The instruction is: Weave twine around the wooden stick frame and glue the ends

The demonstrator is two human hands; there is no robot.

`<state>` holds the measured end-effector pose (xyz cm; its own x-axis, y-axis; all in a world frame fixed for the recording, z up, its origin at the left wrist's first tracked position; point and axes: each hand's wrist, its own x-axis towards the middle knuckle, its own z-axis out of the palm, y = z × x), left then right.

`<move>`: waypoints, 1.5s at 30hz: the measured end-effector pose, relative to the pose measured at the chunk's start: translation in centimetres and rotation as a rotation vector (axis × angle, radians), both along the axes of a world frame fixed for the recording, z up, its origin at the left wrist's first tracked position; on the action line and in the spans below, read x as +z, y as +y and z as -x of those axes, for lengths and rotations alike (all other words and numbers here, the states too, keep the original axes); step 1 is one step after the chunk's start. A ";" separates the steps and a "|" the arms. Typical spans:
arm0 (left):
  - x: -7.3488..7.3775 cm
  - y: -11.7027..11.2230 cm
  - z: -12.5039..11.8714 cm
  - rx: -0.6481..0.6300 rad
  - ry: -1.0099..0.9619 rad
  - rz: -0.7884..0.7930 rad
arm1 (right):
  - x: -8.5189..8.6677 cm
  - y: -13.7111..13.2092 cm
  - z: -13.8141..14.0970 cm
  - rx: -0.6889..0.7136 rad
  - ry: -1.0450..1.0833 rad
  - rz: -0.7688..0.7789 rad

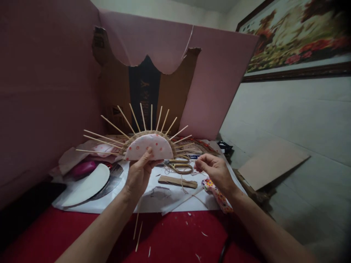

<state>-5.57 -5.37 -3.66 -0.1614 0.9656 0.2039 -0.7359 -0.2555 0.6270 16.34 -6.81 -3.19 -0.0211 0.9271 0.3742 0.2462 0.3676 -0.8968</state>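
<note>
In the head view my left hand (pixel 141 171) grips a semicircular woven fan piece (pixel 150 148) by its flat lower edge, thumb in front. Pale fabric with red dots covers its face, and a braided rim follows the curve. Thin wooden sticks (pixel 135 117) radiate from that rim. To the right, apart from the piece, my right hand (pixel 215 171) has its fingers pinched together; what they hold, if anything, cannot be made out. Gold-handled scissors (pixel 182 168) lie between my hands, and a cardboard strip (pixel 177 181) lies just below them.
A white half-disc (pixel 89 186) and a magenta object (pixel 83 168) lie at left. A flower-patterned object (pixel 219 199) sits under my right forearm. Loose sticks (pixel 139 235) and scraps rest on the red cloth (pixel 164 237). Pink-covered cardboard (pixel 211 84) stands behind.
</note>
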 end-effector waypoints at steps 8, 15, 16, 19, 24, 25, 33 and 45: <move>0.7 0.4 0.3 0.095 0.015 -0.039 | -1.3 2.6 -3.3 -0.412 -0.318 -0.271; 1.8 0.5 1.2 0.323 -0.001 -0.061 | -1.4 3.5 -4.8 -0.454 -0.433 -0.259; 1.9 0.5 1.4 0.343 0.008 -0.063 | -1.4 3.4 -4.7 -0.430 -0.449 -0.256; 2.1 0.8 2.0 0.366 0.014 -0.076 | -1.4 2.9 -4.3 -0.401 -0.513 -0.266; 2.2 1.3 2.7 0.361 -0.082 -0.078 | -1.6 2.4 -3.5 -0.355 -0.546 -0.262; 2.2 1.3 2.8 0.360 -0.089 -0.066 | -1.5 2.3 -3.4 -0.323 -0.541 -0.250; 1.9 1.4 2.9 0.354 -0.035 -0.059 | -0.1 1.8 -2.7 -0.098 -0.556 -0.119; 2.8 1.5 3.6 0.514 -0.080 -0.096 | 0.3 5.5 0.9 0.031 -1.262 -0.059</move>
<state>-9.19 -3.92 -0.85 -0.6276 0.7355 0.2553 -0.5454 -0.6494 0.5299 15.47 -1.29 -2.90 -0.4142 0.9024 0.1189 0.9072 0.4199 -0.0263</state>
